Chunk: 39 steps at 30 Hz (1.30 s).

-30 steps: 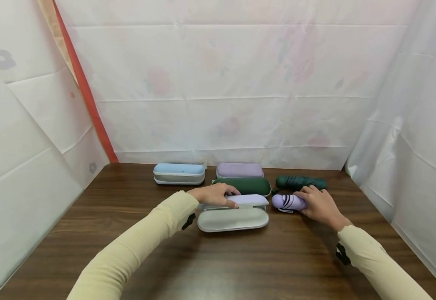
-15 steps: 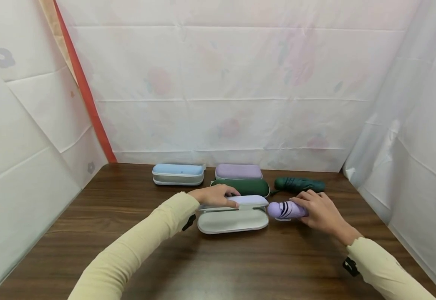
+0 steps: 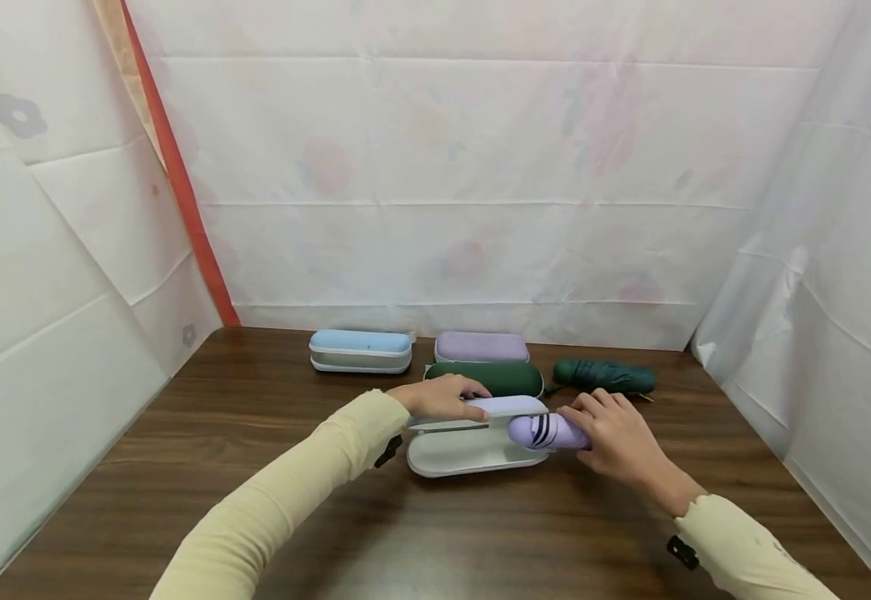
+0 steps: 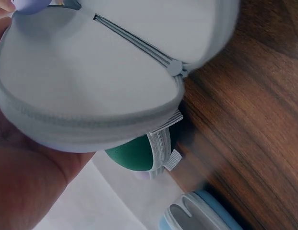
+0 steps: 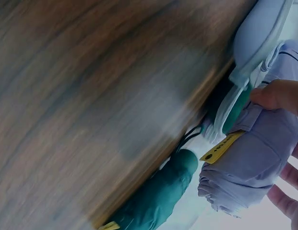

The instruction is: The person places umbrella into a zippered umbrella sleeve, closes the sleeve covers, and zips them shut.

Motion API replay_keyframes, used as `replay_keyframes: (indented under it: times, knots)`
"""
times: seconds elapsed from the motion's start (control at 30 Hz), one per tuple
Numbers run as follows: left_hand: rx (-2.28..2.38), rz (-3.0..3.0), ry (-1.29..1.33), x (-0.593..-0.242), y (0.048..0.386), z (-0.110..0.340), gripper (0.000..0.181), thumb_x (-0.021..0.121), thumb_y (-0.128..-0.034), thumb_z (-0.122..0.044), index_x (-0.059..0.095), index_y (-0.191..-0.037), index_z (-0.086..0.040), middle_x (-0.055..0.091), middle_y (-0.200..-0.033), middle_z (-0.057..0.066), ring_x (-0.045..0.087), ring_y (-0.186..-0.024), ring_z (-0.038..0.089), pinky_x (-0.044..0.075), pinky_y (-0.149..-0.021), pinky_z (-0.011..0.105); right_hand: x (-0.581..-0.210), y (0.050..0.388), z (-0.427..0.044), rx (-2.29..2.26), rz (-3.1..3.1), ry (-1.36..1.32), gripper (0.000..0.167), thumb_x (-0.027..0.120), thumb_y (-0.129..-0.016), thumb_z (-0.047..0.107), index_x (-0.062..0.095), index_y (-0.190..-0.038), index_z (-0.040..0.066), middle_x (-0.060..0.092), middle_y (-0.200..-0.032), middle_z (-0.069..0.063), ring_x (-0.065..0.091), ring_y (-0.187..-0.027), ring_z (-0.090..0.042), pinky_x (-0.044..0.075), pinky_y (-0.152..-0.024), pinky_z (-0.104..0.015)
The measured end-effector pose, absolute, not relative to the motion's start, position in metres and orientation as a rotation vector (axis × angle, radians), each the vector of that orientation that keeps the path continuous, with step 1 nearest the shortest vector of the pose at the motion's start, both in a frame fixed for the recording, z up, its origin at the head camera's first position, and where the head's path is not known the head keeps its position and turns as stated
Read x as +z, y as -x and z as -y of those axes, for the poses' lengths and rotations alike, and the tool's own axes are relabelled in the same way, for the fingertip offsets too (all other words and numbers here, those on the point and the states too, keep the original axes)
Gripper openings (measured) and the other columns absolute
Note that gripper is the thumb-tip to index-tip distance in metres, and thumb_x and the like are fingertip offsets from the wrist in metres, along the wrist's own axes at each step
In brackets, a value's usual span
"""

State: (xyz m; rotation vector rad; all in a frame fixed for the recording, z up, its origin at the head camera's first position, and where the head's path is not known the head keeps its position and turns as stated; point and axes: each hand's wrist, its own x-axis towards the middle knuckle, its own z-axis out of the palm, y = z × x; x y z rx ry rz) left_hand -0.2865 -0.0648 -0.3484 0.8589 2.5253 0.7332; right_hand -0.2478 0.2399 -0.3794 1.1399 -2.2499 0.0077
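A lavender zip case [image 3: 465, 454] with a pale lining lies open before me. My left hand [image 3: 443, 400] grips its raised lid, thumb along the front edge and fingers behind. The left wrist view gives the case's inside [image 4: 86, 72] up close. My right hand [image 3: 618, 437] holds a folded lavender umbrella [image 3: 548, 432] with dark stripes. Its rounded end is over the right end of the case, between lid and base; whether it touches the lining cannot be told. In the right wrist view, thumb and fingers wrap the umbrella's cloth [image 5: 264, 153], and a yellow tag [image 5: 223, 146] hangs from it.
Directly behind the lavender case lies a dark green case [image 3: 510, 379], with a purple case [image 3: 480, 347] beyond it. A blue case [image 3: 360, 350], partly open, stands at the back left. A folded green umbrella [image 3: 603, 377] lies at the back right. White cloth walls [image 3: 435, 167] surround the table.
The lavender umbrella has been lifted and carried left, from beside the case to over its right end. My left hand has kept its hold on the lid.
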Motion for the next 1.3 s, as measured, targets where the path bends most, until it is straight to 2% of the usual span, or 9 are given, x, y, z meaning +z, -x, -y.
replay_keyframes:
  times: [0.2,0.43,0.8,0.93,1.1,1.3]
  knots:
    - [0.755,-2.54,-0.843,-0.347,0.286,0.064,0.049,0.058,-0.0923,-0.038,0.054,-0.135,-0.014,0.054,-0.131,0.003,0.05,-0.118,0.015,0.04,-0.095,0.034,-0.377,0.242,-0.228,-0.027,2.233,-1.192,0.062,0.092,-0.052,0.022,0.069,-0.106,0.004,0.057,-0.091,-0.007,0.048,-0.079,-0.024,0.044,-0.067,-0.038]
    - [0.735,-2.566,-0.872,-0.343,0.285,0.063,0.05,0.058,-0.0915,-0.041,0.055,-0.134,-0.014,0.055,-0.131,0.003,0.05,-0.118,0.015,0.039,-0.096,0.034,-0.374,0.235,-0.211,-0.027,2.273,-1.231,0.06,0.089,-0.059,0.022,0.067,-0.112,0.001,0.06,-0.099,-0.01,0.052,-0.084,-0.023,0.048,-0.072,-0.037]
    - [0.788,-2.56,-0.856,-0.343,0.284,0.062,0.048,0.059,-0.0908,-0.04,0.058,-0.132,-0.015,0.061,-0.122,0.001,0.055,-0.104,0.01,0.043,-0.088,0.03,-0.371,0.229,-0.192,-0.187,2.306,-1.285,0.059,0.084,-0.069,0.019,0.063,-0.12,-0.001,0.059,-0.106,-0.013,0.052,-0.09,-0.027,0.047,-0.079,-0.04]
    - [0.814,-2.536,-0.851,-0.343,0.283,0.06,0.049,0.058,-0.0918,-0.041,0.057,-0.133,-0.015,0.059,-0.126,0.001,0.054,-0.109,0.011,0.042,-0.09,0.031,-0.368,0.224,-0.183,-0.222,2.285,-1.286,0.053,0.08,-0.075,0.016,0.061,-0.122,-0.001,0.058,-0.107,-0.014,0.054,-0.095,-0.03,0.047,-0.08,-0.041]
    - [0.915,-2.477,-0.852,-0.344,0.282,0.055,0.048,0.056,-0.0943,-0.04,0.056,-0.134,-0.014,0.057,-0.129,0.001,0.051,-0.115,0.012,0.041,-0.094,0.031,-0.369,0.219,-0.171,-0.345,2.201,-1.285,0.044,0.07,-0.081,0.007,0.06,-0.123,-0.002,0.059,-0.11,-0.016,0.055,-0.103,-0.032,0.045,-0.087,-0.042]
    - [0.978,-2.445,-0.868,-0.344,0.28,0.049,0.048,0.054,-0.0953,-0.039,0.055,-0.135,-0.012,0.056,-0.131,0.001,0.05,-0.118,0.012,0.04,-0.095,0.03,-0.372,0.217,-0.159,-0.428,2.139,-1.299,0.036,0.068,-0.085,0.008,0.063,-0.12,-0.001,0.059,-0.109,-0.015,0.055,-0.099,-0.027,0.045,-0.086,-0.038]
